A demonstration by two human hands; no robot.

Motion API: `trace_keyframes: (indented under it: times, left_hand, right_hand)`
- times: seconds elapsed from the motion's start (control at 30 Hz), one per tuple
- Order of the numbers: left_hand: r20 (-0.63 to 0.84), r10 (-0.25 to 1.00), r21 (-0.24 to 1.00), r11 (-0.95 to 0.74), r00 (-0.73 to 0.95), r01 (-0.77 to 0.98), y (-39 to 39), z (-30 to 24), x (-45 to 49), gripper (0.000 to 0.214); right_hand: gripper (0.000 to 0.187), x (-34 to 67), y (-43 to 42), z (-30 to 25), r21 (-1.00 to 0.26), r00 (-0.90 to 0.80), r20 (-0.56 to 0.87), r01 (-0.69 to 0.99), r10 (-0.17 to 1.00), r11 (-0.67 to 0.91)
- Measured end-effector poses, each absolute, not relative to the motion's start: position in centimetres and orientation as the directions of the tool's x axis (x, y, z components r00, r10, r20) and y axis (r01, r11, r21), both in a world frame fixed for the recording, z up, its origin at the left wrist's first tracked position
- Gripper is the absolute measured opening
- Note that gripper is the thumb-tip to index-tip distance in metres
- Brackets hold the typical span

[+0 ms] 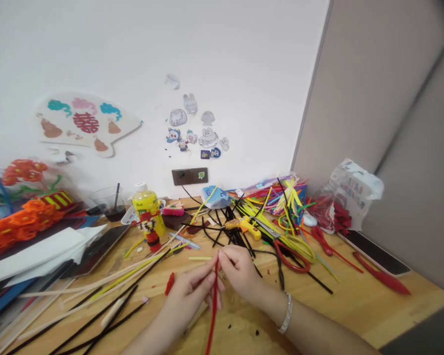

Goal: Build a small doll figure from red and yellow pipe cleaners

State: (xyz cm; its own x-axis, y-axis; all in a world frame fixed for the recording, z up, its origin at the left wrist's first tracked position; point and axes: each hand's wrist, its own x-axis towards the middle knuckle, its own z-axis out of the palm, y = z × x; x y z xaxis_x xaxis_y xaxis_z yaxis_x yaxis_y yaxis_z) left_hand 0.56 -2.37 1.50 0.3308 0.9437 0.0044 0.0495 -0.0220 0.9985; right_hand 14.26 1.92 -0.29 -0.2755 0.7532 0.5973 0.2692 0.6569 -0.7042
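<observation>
While your left hand (187, 296) and right hand (239, 268) meet above the wooden table (392, 305), your fingertips (220, 257) hide the upper end of a red pipe cleaner (214, 310), so you can't tell where it stops. Both hands pinch it, fingers pressed together, and its fuzzy length hangs down past your palms until the frame's bottom edge cuts it off. A silver bracelet (285, 313) circles your right wrist. Just beyond your right hand, a tangle of black pipe cleaners (233, 219) lies around a yellow glue gun (243, 227), with red-handled scissors (290, 259) beside it. A small red scrap (169, 283) sits just beside your left hand.
</observation>
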Motion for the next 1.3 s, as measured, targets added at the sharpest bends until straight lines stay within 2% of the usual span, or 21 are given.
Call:
trace_keyframes:
  times: [0.23, 0.33, 0.47, 0.57, 0.63, 0.73, 0.83, 0.93, 1.03, 1.2, 1.3]
  left_hand:
    - [-0.01, 0.884, 0.977, 0.107, 0.467, -0.182, -3.4, 0.8, 1.9, 0.084]
    - [-0.012, 0.911, 0.974, 0.104, 0.412, -0.203, -3.3, 0.5, 2.2, 0.092]
    - [-0.02, 0.965, 0.992, 0.051, 0.26, -0.116, -2.4, 0.8, 1.4, 0.088]
    - [0.001, 0.977, 1.0, -0.005, 0.212, 0.019, -2.0, 1.3, 0.6, 0.069]
    - [0.042, 0.981, 0.983, -0.075, 0.191, 0.168, -2.0, 1.6, 0.2, 0.055]
    - [0.141, 0.971, 0.888, -0.21, 0.194, 0.408, -2.0, 2.1, -0.1, 0.045]
    - [0.256, 0.937, 0.768, -0.348, 0.239, 0.538, -2.0, 2.2, -0.3, 0.041]
    - [0.311, 0.91, 0.73, -0.413, 0.274, 0.544, -1.8, 1.8, -0.4, 0.041]
    - [0.285, 0.927, 0.757, -0.373, 0.243, 0.536, -1.6, 1.0, -0.3, 0.043]
    - [0.255, 0.958, 0.81, -0.285, 0.131, 0.512, -1.1, -0.5, 0.1, 0.052]
    - [0.251, 0.962, 0.798, -0.271, 0.11, 0.538, -1.1, -0.8, 0.0, 0.056]
  right_hand:
    - [0.034, 14.0, 1.6, -0.7, -0.664, -0.171, 0.665, 0.311, 0.727, 0.68]
    - [0.033, 14.0, 1.8, -0.6, -0.696, -0.226, 0.622, 0.279, 0.75, 0.662]
    - [0.038, 14.5, 2.5, -0.3, -0.755, -0.353, 0.528, 0.22, 0.772, 0.617]
    - [0.038, 15.2, 3.2, 0.1, -0.725, -0.457, 0.484, 0.267, 0.746, 0.634]
    - [0.036, 15.7, 3.6, 0.5, -0.673, -0.488, 0.482, 0.325, 0.727, 0.665]
    - [0.034, 16.5, 3.9, 1.2, -0.623, -0.532, 0.465, 0.371, 0.707, 0.689]
    - [0.032, 16.9, 4.0, 1.6, -0.656, -0.595, 0.416, 0.327, 0.688, 0.68]
    - [0.032, 16.7, 4.0, 1.3, -0.721, -0.598, 0.396, 0.267, 0.697, 0.639]
    - [0.032, 16.0, 3.9, 0.6, -0.752, -0.512, 0.436, 0.244, 0.74, 0.612]
    - [0.023, 14.7, 3.1, 0.1, -0.683, -0.415, 0.536, 0.3, 0.736, 0.666]
    - [0.026, 14.6, 2.9, 0.1, -0.662, -0.343, 0.568, 0.35, 0.748, 0.663]
